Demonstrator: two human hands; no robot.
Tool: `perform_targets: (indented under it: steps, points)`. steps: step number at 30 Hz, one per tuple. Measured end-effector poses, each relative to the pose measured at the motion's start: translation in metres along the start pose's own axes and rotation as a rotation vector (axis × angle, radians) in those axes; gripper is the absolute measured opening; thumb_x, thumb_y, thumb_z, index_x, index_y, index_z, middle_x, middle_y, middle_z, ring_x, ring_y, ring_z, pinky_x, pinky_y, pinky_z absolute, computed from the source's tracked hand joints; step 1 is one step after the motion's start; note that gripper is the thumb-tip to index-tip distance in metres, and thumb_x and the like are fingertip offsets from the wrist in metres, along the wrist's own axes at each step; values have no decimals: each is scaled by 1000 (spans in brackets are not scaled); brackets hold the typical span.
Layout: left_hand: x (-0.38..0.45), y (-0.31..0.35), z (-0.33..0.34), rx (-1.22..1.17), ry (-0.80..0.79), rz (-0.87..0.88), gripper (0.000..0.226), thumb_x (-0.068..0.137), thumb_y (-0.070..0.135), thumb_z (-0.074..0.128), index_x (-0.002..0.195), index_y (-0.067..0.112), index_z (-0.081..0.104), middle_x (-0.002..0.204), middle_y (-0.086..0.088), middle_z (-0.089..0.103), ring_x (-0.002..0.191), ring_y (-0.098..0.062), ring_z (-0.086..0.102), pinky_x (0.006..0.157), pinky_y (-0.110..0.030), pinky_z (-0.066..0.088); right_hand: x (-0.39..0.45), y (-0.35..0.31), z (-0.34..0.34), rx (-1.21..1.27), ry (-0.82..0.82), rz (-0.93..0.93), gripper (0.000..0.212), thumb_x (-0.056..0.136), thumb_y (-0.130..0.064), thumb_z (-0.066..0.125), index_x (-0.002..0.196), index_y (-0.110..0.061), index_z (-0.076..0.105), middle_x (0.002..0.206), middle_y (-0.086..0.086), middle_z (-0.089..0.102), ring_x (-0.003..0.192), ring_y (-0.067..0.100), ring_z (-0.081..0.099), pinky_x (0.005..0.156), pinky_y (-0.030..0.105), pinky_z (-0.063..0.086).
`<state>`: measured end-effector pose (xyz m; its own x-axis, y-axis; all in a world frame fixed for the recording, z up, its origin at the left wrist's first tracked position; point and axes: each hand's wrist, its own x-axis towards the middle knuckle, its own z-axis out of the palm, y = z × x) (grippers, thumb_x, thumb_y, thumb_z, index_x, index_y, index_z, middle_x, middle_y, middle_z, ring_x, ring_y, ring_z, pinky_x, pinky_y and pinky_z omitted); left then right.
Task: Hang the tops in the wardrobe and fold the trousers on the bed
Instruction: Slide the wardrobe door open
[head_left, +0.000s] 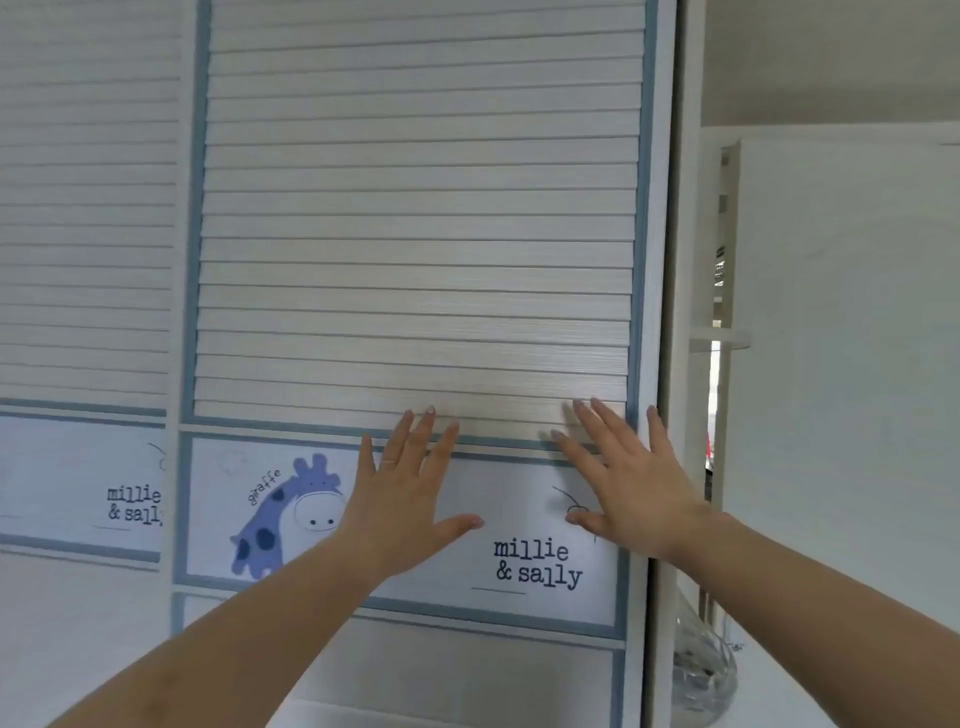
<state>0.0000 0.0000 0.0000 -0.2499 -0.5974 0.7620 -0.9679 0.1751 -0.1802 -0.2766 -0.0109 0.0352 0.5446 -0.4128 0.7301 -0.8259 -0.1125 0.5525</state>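
Reaching up, both hands, left (402, 488) and right (626, 478), press flat, fingers spread, empty, against the wardrobe door (415, 234).

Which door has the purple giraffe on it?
The door under both hands, left hand and right hand, shows the giraffe. The door on the left shows only words.

**Single head-worn view, close to a wardrobe door**

One wide-angle view is given, taken from the person's head. It is aimed forward and slightly upward, very near the slatted wardrobe door (415, 234), which fills most of the picture. Both forearms are seen reaching in from the bottom edge. No second view is supplied.
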Motion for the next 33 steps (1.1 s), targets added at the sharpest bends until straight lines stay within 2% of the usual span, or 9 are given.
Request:
perform_targets:
  steps: [2,4,7,10,20,26,30,33]
  points:
    - [11,17,8,14,-10,-10,96,81,82,5,152,18,7,155,-13,22,142,-33,27,104,-59,31,1,3,9,25,-27,-25,92,63,-69,68,139,-21,48,147,17,40,135,34,40,96,71,31]
    - [19,33,25,53,35,34,95,83,79,9,153,16,8,153,-15,29,140,-34,31,101,-60,36,-1,3,23,-7,-4,-41,91,63,-69,69,137,-19,51,146,18,42,135,34,40,96,73,29]
    - [30,48,41,86,80,74,95,82,78,19,153,17,9,155,-16,27,141,-34,25,104,-62,34,-1,8,41,8,21,-31,90,62,-68,71,135,-18,53,146,19,40,135,35,39,97,75,19]
    - [38,58,48,113,53,74,94,80,76,26,151,17,14,154,-17,28,141,-36,29,103,-63,35,-3,7,49,39,51,-30,92,62,-67,71,137,-19,50,149,20,36,138,36,35,99,76,12]
    - [40,51,63,131,33,-6,85,84,73,27,152,22,17,158,-16,16,144,-35,17,107,-64,27,6,-7,60,130,62,-33,89,69,-63,68,142,-20,42,153,19,27,142,35,24,105,73,3]
    - [32,23,63,178,4,-25,83,87,72,26,152,21,17,159,-15,12,146,-33,15,106,-66,23,20,-29,58,220,66,-12,77,73,-54,70,139,-20,48,152,16,32,142,32,26,108,69,8]
    - [27,2,65,175,7,-41,84,87,72,28,152,21,16,159,-14,11,146,-33,14,106,-67,23,28,-36,58,292,116,-10,75,73,-48,72,137,-17,49,151,15,36,141,31,30,115,59,10]
    - [22,-17,65,183,-2,-60,84,87,73,24,152,21,14,159,-14,11,146,-33,14,106,-67,24,35,-41,54,313,156,-14,74,74,-39,74,139,-13,48,150,16,35,140,32,31,113,51,18]
